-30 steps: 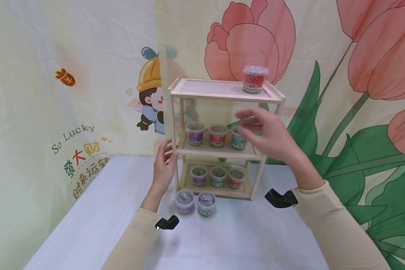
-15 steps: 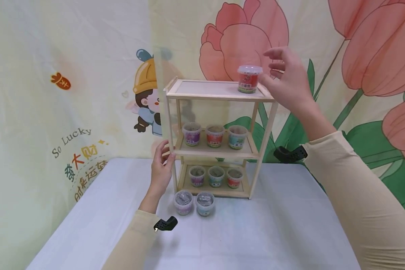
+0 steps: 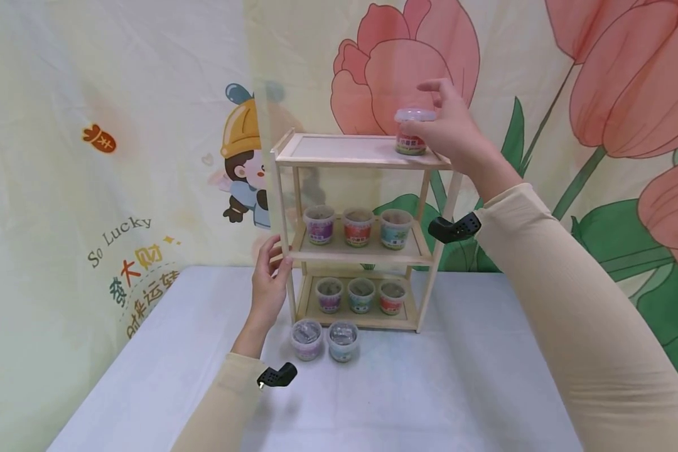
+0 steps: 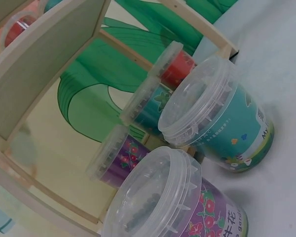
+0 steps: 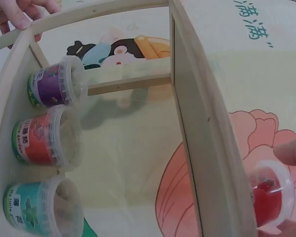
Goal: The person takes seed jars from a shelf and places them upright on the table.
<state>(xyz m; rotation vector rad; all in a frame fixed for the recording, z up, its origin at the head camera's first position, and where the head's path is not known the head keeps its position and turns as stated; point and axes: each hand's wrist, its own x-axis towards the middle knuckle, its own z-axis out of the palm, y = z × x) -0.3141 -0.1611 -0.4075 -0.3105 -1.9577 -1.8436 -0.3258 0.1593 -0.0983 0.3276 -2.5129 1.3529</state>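
Observation:
My right hand [image 3: 454, 129] is at the red-labelled lidded plastic cup [image 3: 409, 144] on the top board of the small wooden shelf [image 3: 339, 148]. The thumb lies across the cup's front; the index finger arches above the lid, and other fingers are hidden behind. The right wrist view has this red cup [image 5: 267, 200] low at the right edge, between thumb and fingers. My left hand [image 3: 268, 292] holds the shelf's left post at middle-board height, thumb in front. In the right wrist view, the left hand [image 5: 15, 15] is on the frame at the top left.
Purple [image 3: 319, 226], red [image 3: 357, 229] and teal [image 3: 395, 230] cups line the middle board. The bottom board bears purple [image 3: 330, 296], teal [image 3: 361, 296] and red [image 3: 392, 298] cups. Before the shelf, a purple [image 3: 307, 340] and a teal cup [image 3: 343, 342] stand on the white-covered table [image 3: 418, 389].
My right hand has risen from the middle board, passed right of the top red cup, then moved left around it. The left hand has stayed on the post. The cups keep their places.

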